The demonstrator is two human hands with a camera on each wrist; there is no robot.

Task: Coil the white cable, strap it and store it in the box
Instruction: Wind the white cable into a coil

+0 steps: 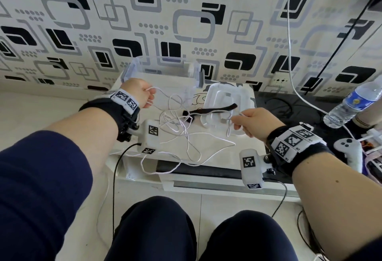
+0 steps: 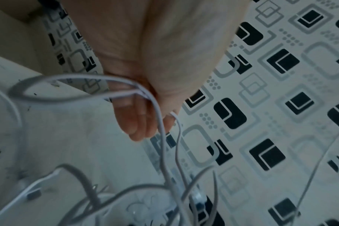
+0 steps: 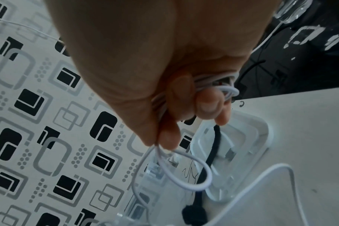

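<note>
Left hand (image 1: 138, 93) pinches white cable (image 1: 187, 136); right hand (image 1: 255, 120) clenches few loops. Risk: loose tangle on surface (image 1: 244, 136) knots, snags strap (image 1: 208, 111).

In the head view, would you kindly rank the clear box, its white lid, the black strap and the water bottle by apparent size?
1. clear box, largest.
2. white lid.
3. water bottle, similar in length to the lid but narrower, and partly cut off at the frame edge, so this placing is unsure.
4. black strap, thinnest and smallest.
</note>
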